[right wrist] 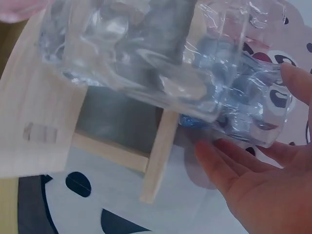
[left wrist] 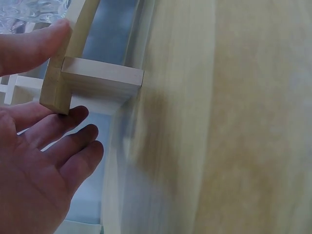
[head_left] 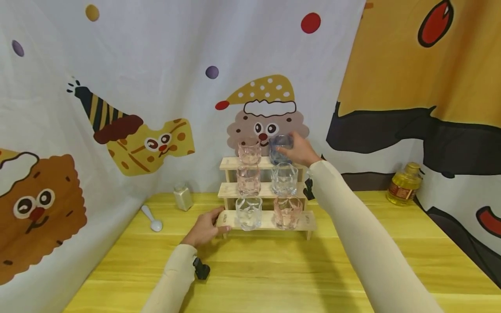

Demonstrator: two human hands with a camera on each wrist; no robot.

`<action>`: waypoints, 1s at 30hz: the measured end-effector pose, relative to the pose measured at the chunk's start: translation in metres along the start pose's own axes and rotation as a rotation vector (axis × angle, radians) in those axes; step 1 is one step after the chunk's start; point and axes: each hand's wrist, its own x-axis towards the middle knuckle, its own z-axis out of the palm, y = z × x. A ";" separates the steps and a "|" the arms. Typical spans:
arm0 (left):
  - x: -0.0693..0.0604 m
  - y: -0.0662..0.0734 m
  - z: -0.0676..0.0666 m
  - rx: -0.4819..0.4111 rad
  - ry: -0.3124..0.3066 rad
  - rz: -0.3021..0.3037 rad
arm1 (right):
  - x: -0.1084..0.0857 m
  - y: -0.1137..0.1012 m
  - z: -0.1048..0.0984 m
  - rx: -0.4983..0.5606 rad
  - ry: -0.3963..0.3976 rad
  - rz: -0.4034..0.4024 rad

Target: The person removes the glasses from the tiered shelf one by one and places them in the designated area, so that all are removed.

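Note:
A three-tier wooden stand point(head_left: 267, 190) bears glass tumblers in two columns. At the left end of its lowest shelf, my left hand point(head_left: 205, 228) holds the board, thumb on top and fingers underneath; the left wrist view shows the shelf end point(left wrist: 58, 87) between them. My right hand point(head_left: 300, 150) grips a blue tumbler point(head_left: 277, 158) at the top tier's right side, thumb and fingers around it. Beside it is a pink tumbler point(head_left: 249, 153). The middle tier has a pink tumbler point(head_left: 248, 180) and a clear one point(head_left: 284, 180); below are a clear tumbler point(head_left: 249, 214) and a pink one point(head_left: 287, 214).
On the yellow wood-grain table point(head_left: 266, 269), a white spoon point(head_left: 155, 224) and a small jar point(head_left: 182, 198) lie left of the stand. A bottle of yellow oil point(head_left: 404, 186) stands at the right. A cartoon-printed cloth point(head_left: 176, 52) hangs close behind.

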 end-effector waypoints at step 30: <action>-0.003 0.001 0.002 -0.035 0.014 0.000 | 0.006 0.004 0.013 0.298 0.054 0.105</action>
